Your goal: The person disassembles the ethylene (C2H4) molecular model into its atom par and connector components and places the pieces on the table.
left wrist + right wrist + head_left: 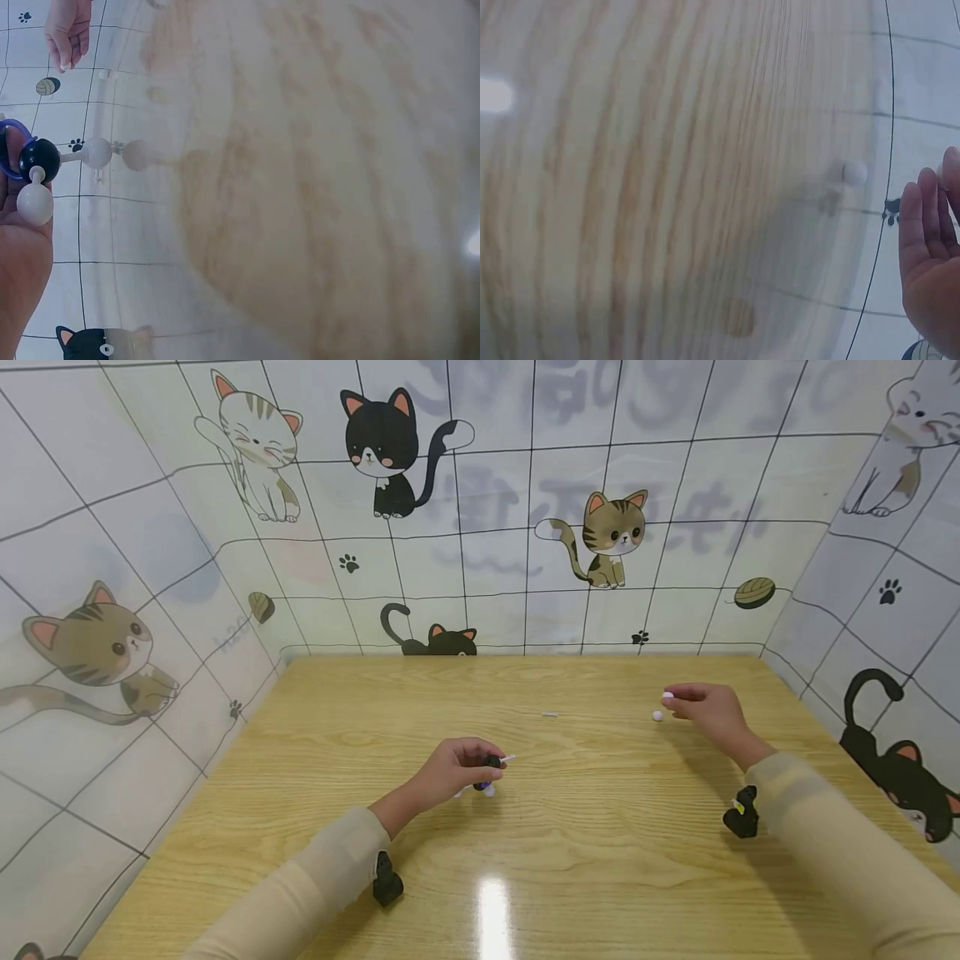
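My left hand (453, 768) holds a small ball-and-stick molecular model between thumb and fingers. The model has a black ball (40, 160), a curved purple connector (16, 126) and white balls (96, 153) on short white pegs; part of it is hidden by the fingers. From its right side a bare white peg (508, 757) sticks out. Over the table's far right, my right hand (708, 710) pinches a white ball (667, 695) at the fingertips. Just below those fingertips another white ball (657, 716) lies on the wooden table (600, 860), apart from the hand.
A small pale peg (550, 715) lies on the table toward the back, between the two hands. Cat-patterned sheeting (495, 560) walls the table at the back and both sides. Each wrist carries a small black camera (742, 814).
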A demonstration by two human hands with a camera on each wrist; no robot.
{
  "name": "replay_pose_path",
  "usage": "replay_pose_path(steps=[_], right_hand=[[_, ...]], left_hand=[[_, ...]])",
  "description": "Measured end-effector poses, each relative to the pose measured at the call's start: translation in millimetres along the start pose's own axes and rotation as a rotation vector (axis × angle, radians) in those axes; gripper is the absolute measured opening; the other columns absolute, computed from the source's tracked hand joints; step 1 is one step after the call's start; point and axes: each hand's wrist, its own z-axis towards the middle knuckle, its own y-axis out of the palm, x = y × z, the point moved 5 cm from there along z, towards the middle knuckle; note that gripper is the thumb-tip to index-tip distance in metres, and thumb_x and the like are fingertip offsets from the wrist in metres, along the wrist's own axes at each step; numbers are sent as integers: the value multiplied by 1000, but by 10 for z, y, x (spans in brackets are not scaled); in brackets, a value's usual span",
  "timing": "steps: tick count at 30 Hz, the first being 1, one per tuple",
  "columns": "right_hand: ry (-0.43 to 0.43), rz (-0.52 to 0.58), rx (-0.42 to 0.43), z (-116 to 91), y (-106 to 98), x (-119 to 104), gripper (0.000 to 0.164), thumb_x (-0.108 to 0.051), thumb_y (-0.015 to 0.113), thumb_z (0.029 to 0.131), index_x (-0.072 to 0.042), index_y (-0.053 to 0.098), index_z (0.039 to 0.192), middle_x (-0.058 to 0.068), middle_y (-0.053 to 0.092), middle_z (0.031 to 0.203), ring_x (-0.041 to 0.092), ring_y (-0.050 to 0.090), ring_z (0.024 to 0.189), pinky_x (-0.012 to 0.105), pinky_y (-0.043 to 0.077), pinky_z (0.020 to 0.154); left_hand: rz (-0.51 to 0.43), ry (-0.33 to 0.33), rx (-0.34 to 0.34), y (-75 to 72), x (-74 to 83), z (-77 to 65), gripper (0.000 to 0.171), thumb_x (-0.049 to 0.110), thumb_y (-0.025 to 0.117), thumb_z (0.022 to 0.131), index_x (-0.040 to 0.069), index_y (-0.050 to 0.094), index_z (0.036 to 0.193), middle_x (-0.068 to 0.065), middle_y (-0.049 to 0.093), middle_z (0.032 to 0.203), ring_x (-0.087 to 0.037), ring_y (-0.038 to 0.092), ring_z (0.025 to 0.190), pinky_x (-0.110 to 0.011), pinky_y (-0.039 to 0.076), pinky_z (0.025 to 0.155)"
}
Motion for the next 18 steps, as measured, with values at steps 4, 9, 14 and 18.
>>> replay_pose_path(steps=[4, 9, 14, 18], right_hand=[[29, -14, 6, 46, -51, 116, 55, -39, 61, 96, 2, 56, 131, 24, 56, 128, 4, 65, 89, 42, 50, 89], [42, -19, 1, 93, -80, 228, 49, -30, 63, 97, 5, 56, 131, 26, 56, 128, -7, 59, 82, 31, 53, 83], [33, -89, 14, 164, -95, 330, 43, -26, 66, 95, 5, 62, 124, 24, 61, 122, 12, 57, 94, 19, 47, 72], [43, -127, -7, 217, -87, 420, 42, -26, 68, 94, 3, 63, 123, 24, 61, 121, 27, 54, 104, 22, 45, 72]], left_hand=[[-11, 6, -6, 7, -6, 2, 25, 7, 67, 92, -5, 65, 115, -31, 62, 111, -20, 65, 92, -28, 54, 71], [-9, -3, -4, 7, -10, 10, 25, 5, 67, 92, -5, 65, 115, -29, 63, 110, -19, 65, 92, -28, 53, 71], [-9, -23, 4, 12, -12, 22, 25, 2, 66, 92, -4, 65, 115, -29, 63, 110, -17, 65, 88, -28, 53, 70], [-20, -30, 4, 23, -5, 25, 25, -2, 65, 92, -7, 64, 116, -35, 60, 111, -17, 64, 86, -27, 53, 69]])
